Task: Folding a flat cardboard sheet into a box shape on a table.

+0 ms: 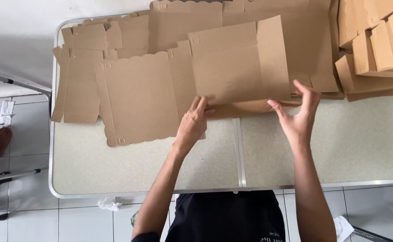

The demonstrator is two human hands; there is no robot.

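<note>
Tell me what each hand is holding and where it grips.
Both hands hold one flat cardboard box blank by its near edge: the left hand pinches the near left corner, and the right hand grips the near right part, fingers spread.

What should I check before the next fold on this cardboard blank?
1. Left hand on the cardboard blank: ok, fingers at its near edge.
2. Right hand gripping: ok, at the right near corner.
3. Side flap raised: ok, back panel stands tilted.
4. Bare table in front: ok.
5. Flat blanks at left overlapped by the held one: not ok.
6. Folded boxes apart: ok.
</note>
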